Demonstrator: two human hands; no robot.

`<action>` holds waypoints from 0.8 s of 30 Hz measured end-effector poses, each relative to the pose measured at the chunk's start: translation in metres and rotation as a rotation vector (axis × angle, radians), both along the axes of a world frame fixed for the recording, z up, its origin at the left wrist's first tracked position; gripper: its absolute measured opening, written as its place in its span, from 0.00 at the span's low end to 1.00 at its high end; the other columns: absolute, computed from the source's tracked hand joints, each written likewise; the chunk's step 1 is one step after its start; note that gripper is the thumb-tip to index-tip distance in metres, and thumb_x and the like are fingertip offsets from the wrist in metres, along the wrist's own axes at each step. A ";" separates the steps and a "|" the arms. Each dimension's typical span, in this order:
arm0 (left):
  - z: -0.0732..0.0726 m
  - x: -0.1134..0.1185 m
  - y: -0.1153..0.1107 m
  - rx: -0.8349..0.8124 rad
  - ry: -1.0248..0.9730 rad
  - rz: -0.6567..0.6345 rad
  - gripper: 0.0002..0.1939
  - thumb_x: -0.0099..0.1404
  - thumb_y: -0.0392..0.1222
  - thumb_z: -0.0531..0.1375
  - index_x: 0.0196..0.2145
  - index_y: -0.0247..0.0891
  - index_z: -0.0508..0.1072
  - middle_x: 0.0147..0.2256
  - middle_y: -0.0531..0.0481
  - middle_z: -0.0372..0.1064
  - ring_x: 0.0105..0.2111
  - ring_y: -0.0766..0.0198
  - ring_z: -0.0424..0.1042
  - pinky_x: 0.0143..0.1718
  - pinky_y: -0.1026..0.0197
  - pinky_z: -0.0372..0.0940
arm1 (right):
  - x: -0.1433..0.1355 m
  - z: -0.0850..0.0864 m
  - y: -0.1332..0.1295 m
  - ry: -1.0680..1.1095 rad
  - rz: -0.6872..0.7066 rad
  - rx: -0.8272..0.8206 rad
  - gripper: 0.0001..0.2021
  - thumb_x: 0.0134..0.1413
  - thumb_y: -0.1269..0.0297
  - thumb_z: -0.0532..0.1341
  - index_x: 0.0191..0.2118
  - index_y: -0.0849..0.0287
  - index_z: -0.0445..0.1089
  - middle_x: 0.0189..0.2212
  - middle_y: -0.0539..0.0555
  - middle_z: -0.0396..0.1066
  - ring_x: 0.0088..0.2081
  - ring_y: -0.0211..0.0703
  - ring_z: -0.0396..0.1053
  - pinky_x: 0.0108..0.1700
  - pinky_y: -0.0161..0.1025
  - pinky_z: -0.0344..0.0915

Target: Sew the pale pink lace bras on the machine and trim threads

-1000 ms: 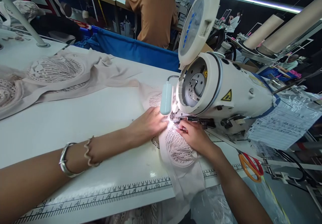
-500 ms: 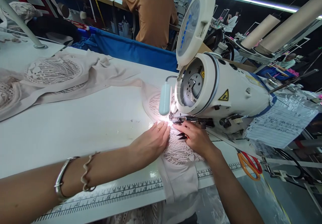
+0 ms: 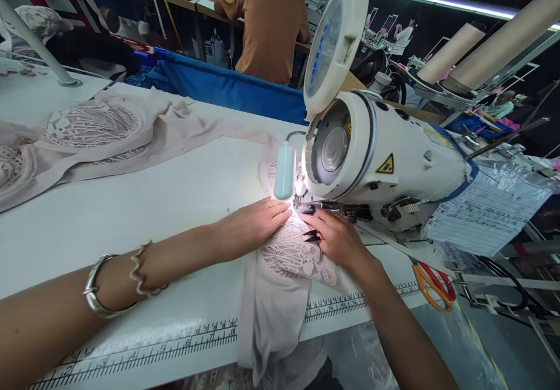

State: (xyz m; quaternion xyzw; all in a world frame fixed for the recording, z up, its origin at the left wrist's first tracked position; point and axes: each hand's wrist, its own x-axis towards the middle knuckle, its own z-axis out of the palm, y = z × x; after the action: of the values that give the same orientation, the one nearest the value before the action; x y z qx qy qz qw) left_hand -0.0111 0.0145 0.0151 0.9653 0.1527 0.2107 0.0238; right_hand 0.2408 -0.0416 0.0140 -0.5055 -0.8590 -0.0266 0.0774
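Note:
A pale pink lace garment piece (image 3: 291, 251) lies under the needle area of a white sewing machine (image 3: 406, 145), its plain lower band hanging over the table edge. My left hand (image 3: 258, 222) rests flat on the cloth at the left of the needle, fingers stretched out. On the other side, my right hand (image 3: 335, 235) presses the lace with its fingertips while its curled fingers hold thread snips (image 3: 312, 236), whose dark blades point left. A small lamp (image 3: 284, 173) lights the stitching spot brightly; the needle itself is lost in glare.
More lace garments (image 3: 94, 127) are spread at the table's left. A printed ruler (image 3: 184, 346) runs along the front edge. Orange-handled scissors (image 3: 431, 285) hang at the right. Behind the table are a blue cloth bin (image 3: 236, 86) and a seated person (image 3: 269, 25).
My left hand has slid left and slightly up, lying flatter. The garment's lower part has swung left. The round part inside the machine's open end now looks blurred, as if spinning.

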 end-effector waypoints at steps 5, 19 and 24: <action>0.005 -0.002 0.016 -0.061 0.075 0.007 0.17 0.74 0.28 0.45 0.47 0.33 0.73 0.45 0.41 0.76 0.40 0.58 0.74 0.46 0.55 0.67 | -0.002 -0.002 0.000 -0.005 0.007 0.027 0.27 0.56 0.81 0.52 0.57 0.55 0.72 0.40 0.54 0.77 0.38 0.45 0.73 0.37 0.37 0.68; -0.010 0.016 -0.026 -0.199 -0.066 0.011 0.14 0.75 0.34 0.48 0.39 0.33 0.73 0.43 0.40 0.73 0.45 0.54 0.70 0.48 0.48 0.69 | 0.008 -0.007 -0.001 0.269 0.103 0.003 0.26 0.50 0.83 0.52 0.51 0.55 0.74 0.38 0.53 0.74 0.39 0.41 0.73 0.37 0.34 0.71; -0.008 0.009 -0.004 -0.269 -0.136 -0.090 0.16 0.78 0.39 0.47 0.42 0.36 0.74 0.41 0.42 0.74 0.42 0.57 0.72 0.46 0.54 0.69 | 0.003 -0.005 0.000 0.198 0.166 0.138 0.24 0.52 0.84 0.52 0.48 0.58 0.75 0.44 0.57 0.76 0.42 0.46 0.73 0.38 0.38 0.72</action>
State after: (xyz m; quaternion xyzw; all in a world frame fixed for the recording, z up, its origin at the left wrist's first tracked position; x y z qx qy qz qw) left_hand -0.0025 0.0104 0.0073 0.9427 0.1341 0.2519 0.1729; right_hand 0.2434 -0.0419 0.0089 -0.4264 -0.8821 -0.0290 0.1982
